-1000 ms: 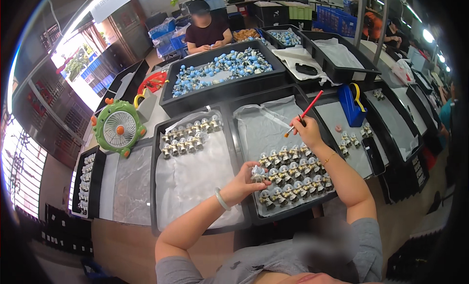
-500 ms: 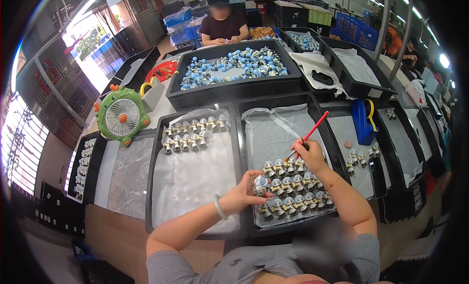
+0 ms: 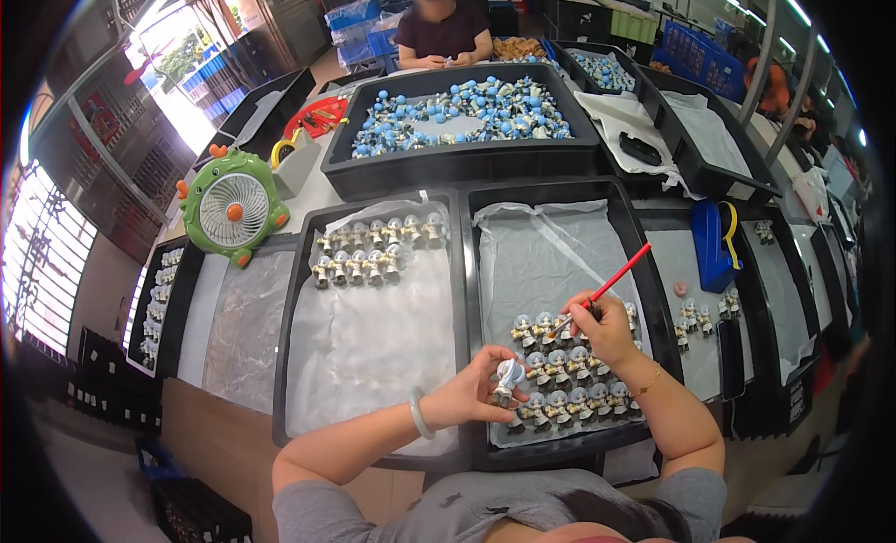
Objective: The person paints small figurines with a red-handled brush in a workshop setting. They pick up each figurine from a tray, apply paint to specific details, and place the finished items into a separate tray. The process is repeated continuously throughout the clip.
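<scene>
My left hand (image 3: 474,386) pinches a small figurine (image 3: 509,375) with pale blue hair, tilted, above the near left part of the right black tray (image 3: 474,291). In my right hand (image 3: 607,333) is a thin paintbrush (image 3: 623,274) with a red handle; its bristles point down and left toward the figurine, apart from it. A small dark thing shows at the right hand's fingers, too unclear to name. Beneath both hands, rows of similar figurines (image 3: 579,401) lie on the tray's white liner. Two more rows of figurines (image 3: 375,233) lie at the far end of the left black tray (image 3: 291,366).
A large black bin (image 3: 467,174) of blue-and-white parts stands beyond the trays. At left is a green fan (image 3: 233,211); at right, a blue tape dispenser (image 3: 714,249) and a dark phone-like slab (image 3: 731,356). A co-worker (image 3: 443,34) sits across the table.
The whole view has shifted slightly. My left hand has turned the figurine, which now leans more. The paintbrush stays in my right hand, its tip still left of that hand.
</scene>
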Demonstrator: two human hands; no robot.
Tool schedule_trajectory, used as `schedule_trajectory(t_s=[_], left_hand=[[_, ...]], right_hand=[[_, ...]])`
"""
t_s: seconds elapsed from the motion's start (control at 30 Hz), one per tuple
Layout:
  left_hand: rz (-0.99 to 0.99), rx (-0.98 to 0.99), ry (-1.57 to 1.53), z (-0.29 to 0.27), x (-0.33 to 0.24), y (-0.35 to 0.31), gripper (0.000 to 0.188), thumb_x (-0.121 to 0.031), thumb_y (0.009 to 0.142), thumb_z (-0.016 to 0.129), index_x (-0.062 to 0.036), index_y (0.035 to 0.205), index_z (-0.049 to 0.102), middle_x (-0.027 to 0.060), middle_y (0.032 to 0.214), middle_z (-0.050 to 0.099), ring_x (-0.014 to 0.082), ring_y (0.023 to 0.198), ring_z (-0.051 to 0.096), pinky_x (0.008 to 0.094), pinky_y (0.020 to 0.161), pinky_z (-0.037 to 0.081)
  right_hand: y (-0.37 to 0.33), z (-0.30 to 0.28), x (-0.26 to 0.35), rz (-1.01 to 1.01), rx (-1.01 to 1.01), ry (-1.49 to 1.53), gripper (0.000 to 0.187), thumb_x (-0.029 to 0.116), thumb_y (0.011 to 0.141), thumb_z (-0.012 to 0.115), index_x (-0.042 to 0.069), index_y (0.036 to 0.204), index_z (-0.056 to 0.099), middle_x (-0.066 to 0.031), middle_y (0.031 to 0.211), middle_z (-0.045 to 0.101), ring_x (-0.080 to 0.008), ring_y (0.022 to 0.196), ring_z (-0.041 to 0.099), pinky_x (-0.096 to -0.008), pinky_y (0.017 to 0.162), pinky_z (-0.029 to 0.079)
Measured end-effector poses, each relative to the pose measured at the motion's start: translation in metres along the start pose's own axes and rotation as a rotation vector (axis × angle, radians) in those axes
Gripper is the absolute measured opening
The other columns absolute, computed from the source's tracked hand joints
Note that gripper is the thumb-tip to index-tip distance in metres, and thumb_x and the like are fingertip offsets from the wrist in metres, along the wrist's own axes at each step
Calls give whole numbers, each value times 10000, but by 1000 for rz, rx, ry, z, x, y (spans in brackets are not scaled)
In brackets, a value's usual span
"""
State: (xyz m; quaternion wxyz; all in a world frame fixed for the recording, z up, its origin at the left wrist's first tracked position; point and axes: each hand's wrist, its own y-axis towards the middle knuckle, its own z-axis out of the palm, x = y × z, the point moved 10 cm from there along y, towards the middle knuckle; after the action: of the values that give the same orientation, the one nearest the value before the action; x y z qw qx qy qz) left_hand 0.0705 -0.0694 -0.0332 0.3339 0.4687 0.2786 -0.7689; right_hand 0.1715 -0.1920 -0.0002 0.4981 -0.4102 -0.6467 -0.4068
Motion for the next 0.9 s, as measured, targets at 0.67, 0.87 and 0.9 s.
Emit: schedule_trajectory(t_s=[0.67,0.87,0.9], left_hand=[[456,-164,266,-8,-73,-15,714,59,586,630,-155,1114,198,132,1201,341,235,996,476,383,881,380],[497,-401,838,-13,-75,-26,670,-45,561,699,-97,1111,320,100,1067,412,203,917,461,322,799,399],[519,-424,914,-10,-79,-27,646,-68,550,706,-89,1095,359,99,1035,422,206,895,465,316,785,401]], right_hand=[[-17,4,71,-361,-143,197,213,173,880,433,14,874,575,-37,663,554,-25,508,372,-153,455,272],[-22,9,72,-356,-135,152,221,178,882,437,5,855,572,-29,652,549,-21,520,387,-155,463,272],[-25,11,74,-367,-127,138,220,177,881,438,3,855,571,-30,652,550,-20,522,391,-156,464,272]])
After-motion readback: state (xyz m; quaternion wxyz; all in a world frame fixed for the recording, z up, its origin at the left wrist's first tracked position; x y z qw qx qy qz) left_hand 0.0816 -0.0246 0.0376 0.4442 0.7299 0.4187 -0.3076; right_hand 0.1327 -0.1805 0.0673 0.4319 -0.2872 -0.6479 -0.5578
